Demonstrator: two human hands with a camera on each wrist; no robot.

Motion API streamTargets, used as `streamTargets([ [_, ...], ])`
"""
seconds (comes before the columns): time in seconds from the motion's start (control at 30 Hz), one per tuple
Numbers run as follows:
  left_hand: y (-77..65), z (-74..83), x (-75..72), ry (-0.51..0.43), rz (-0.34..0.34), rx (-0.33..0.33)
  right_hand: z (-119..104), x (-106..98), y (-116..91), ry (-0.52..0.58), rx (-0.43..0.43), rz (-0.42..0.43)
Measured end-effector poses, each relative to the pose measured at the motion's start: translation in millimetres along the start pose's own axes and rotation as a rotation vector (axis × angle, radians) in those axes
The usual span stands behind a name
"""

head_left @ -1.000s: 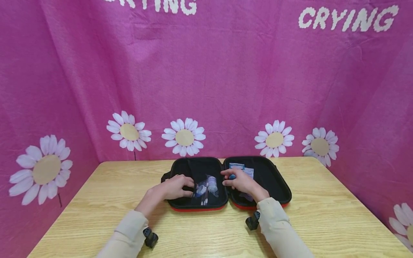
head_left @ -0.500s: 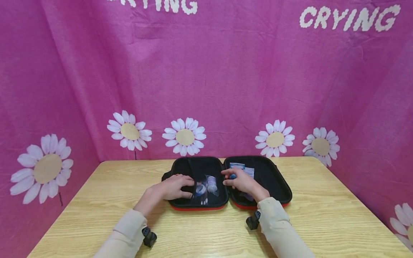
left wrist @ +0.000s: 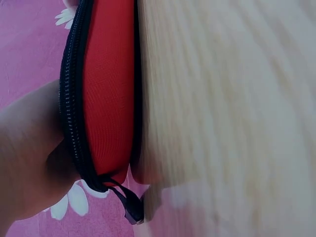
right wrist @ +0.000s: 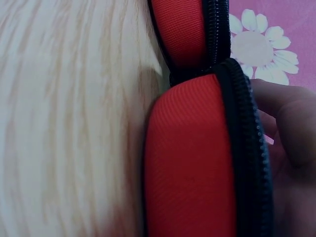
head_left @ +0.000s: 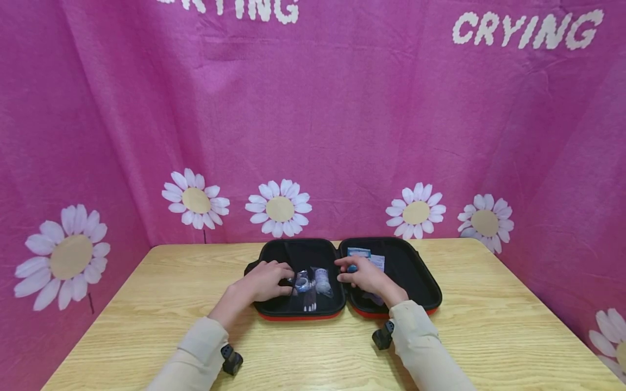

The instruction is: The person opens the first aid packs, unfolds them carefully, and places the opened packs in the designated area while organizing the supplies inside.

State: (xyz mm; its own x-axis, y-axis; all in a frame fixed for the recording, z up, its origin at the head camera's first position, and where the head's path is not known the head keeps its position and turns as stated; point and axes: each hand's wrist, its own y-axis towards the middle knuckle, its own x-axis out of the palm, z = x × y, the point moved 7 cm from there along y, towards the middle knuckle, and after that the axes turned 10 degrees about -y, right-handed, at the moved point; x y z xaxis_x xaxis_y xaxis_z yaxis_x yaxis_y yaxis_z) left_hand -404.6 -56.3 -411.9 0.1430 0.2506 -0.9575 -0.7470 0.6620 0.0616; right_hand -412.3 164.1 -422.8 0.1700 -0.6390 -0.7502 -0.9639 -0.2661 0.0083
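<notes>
An unzipped first-aid-style case with a red shell lies spread on the table, its left half (head_left: 318, 250) and right half (head_left: 415, 277) black inside. My left hand (head_left: 266, 281) reaches over the left half's side, fingers bent down near a roll-like item in clear wrap (head_left: 302, 282). Whether the fingertips pinch anything is hidden. Beside that item lies a wrapped whitish roll (head_left: 321, 281). Over the right half's inner side, my right hand (head_left: 364, 275) has loosely bent fingers, with a blue item (head_left: 352, 267) partly under it. In both wrist views the case's red walls hide the fingertips.
Blue-and-white packets (head_left: 359, 252) lie in the right half, behind my right hand. The wooden table (head_left: 303, 353) extends around the case. A pink curtain (head_left: 342, 136) with daisies hangs behind. A zipper pull (left wrist: 129, 202) dangles off the shell.
My left hand has shifted slightly, and the roll-like item by its fingertips has moved up and left, turning. The wrapped whitish roll has shifted a little. My right hand stays put.
</notes>
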Motion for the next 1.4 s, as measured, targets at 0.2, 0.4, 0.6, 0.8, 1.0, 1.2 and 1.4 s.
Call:
streamTargets([
  [0.2,-0.2,-1.6,1.3,-0.034,0.002,-0.014,0.0,0.5,0.2,0.002,0.001,0.001],
  [0.4,3.9,-12.3,-0.1,0.017,0.059,-0.132,-0.1,0.8,-0.6,-0.001,-0.003,0.005],
  [0.6,7.1,-15.8,-2.8,0.033,0.114,-0.185,0.5,2.0,-0.9,-0.007,0.000,0.005],
  [0.8,8.5,-13.8,-1.8,-0.007,0.112,-0.190,0.3,1.4,-0.6,-0.015,-0.005,0.009],
  [1.0,9.4,-11.0,5.8,-0.034,0.044,-0.169,-0.5,2.0,-0.9,-0.005,-0.003,0.011],
  [1.2,7.1,-18.1,4.3,0.001,0.032,-0.207,1.1,0.8,-0.3,-0.011,-0.005,0.009],
  [1.4,0.9,-28.4,-2.2,0.019,0.077,-0.252,0.7,0.1,-0.6,-0.012,-0.007,0.003],
])
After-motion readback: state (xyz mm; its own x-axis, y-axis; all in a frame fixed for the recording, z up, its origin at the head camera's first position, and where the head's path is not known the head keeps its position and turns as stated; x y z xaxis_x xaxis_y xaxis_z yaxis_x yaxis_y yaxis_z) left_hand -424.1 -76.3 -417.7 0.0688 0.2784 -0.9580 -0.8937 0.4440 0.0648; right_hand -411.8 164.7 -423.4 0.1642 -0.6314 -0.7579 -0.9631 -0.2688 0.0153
